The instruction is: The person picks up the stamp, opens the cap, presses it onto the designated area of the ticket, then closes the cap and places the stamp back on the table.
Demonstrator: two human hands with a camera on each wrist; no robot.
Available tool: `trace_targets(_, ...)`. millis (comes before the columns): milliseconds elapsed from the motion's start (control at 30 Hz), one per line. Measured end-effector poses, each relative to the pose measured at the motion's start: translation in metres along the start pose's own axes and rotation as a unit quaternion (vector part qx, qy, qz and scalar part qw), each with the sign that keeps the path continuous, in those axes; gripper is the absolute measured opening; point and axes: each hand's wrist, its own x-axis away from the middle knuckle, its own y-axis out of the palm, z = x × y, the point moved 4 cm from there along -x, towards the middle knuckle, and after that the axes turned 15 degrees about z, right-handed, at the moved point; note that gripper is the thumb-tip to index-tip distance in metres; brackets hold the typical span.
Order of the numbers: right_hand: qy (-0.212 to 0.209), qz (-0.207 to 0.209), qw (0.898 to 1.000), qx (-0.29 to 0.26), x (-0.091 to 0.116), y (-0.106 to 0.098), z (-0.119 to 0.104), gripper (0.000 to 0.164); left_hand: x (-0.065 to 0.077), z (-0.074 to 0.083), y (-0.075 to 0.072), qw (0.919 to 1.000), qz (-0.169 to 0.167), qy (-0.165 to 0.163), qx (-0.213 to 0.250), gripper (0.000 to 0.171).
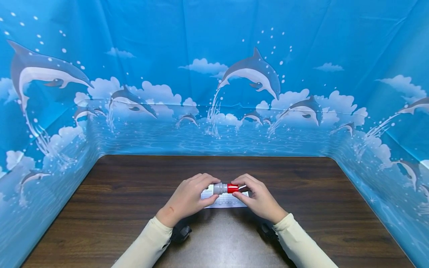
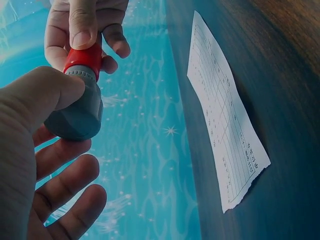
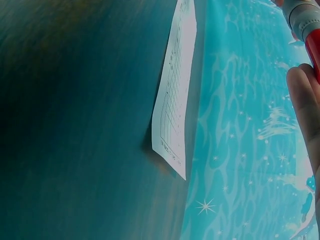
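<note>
Between the hands, above the paper, is a small item with a rounded grey body (image 2: 75,116) and a red cap-like end (image 1: 232,188). My left hand (image 1: 191,197) holds the grey body between thumb and fingers; in the left wrist view its lower fingers spread away from it. From the other side my right hand (image 1: 259,197) pinches the red end. A ridged grey collar (image 2: 81,71) shows where the two parts meet. Beneath the hands lies a white printed sheet (image 1: 228,203) with a grid of lines, partly covered by them in the head view.
The dark wood-grain table (image 1: 134,178) extends around the paper. Behind it and along both sides hangs a blue curtain (image 1: 161,44) printed with dolphins. Black wrist devices (image 1: 181,232) sit under the sleeves. The paper's ends curl slightly off the tabletop.
</note>
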Motion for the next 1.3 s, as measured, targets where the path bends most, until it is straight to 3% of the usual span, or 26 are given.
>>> trace_targets(833,0.002,0.009,1.0,-0.002,-0.0003,-0.003,0.003,0.036,-0.0004,-0.0011,-0.0005,0.9999,0.0,-0.011,0.008,0.041)
trace_targets(1300,0.023,0.022,0.999,0.012,-0.0014,-0.0079,0.0059,0.038,-0.0004,-0.0083,-0.0054,0.9996,0.013,-0.023,-0.014,0.048)
